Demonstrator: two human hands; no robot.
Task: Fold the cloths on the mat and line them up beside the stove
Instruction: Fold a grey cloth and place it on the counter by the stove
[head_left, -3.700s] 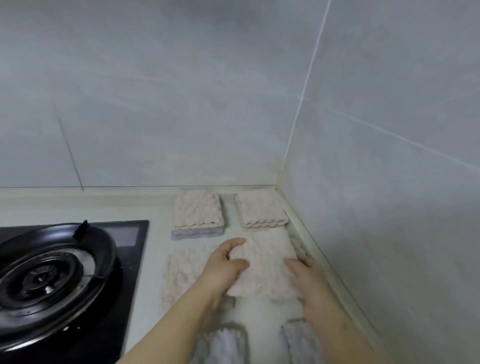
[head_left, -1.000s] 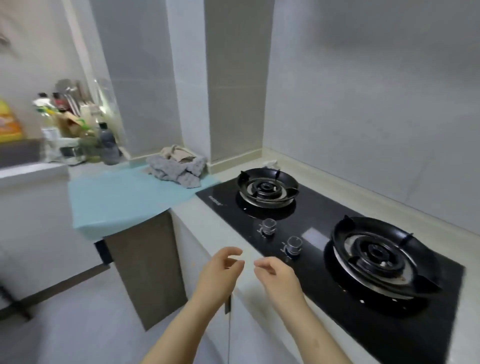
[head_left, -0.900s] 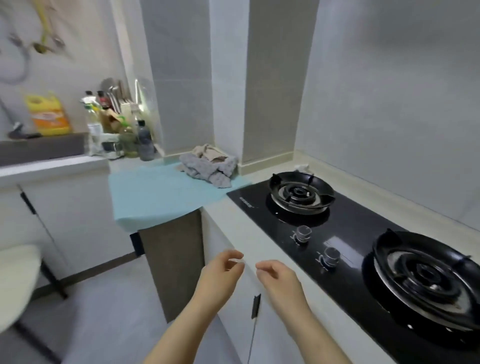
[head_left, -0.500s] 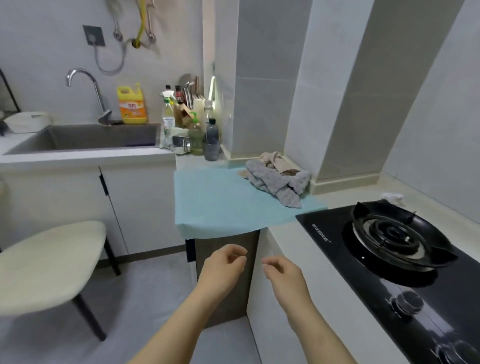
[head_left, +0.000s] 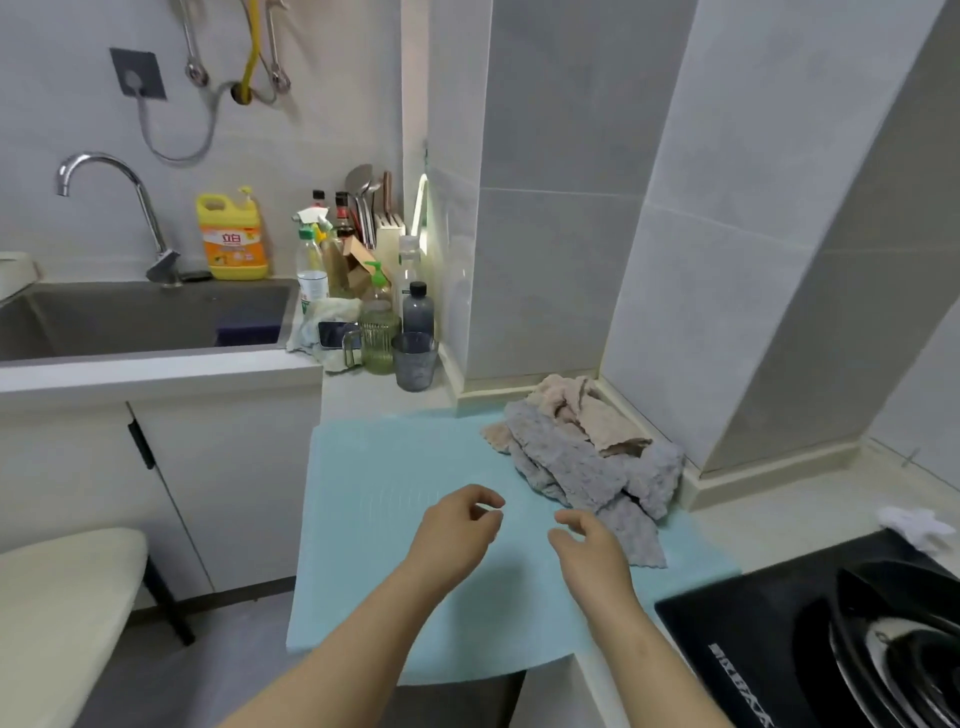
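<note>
Hovering empty and loosely curled over the light-blue mat (head_left: 395, 519), left hand (head_left: 453, 531) and right hand (head_left: 589, 552) sit just short of the crumpled cloth pile (head_left: 582, 452).

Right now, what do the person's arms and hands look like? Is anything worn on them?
Both forearms are bare up to the lower edge of the picture: no sleeves show. The left hand and the right hand wear no gloves, and no ring, watch or bracelet can be seen. The nails look short and unpainted, as far as the picture allows.
</note>
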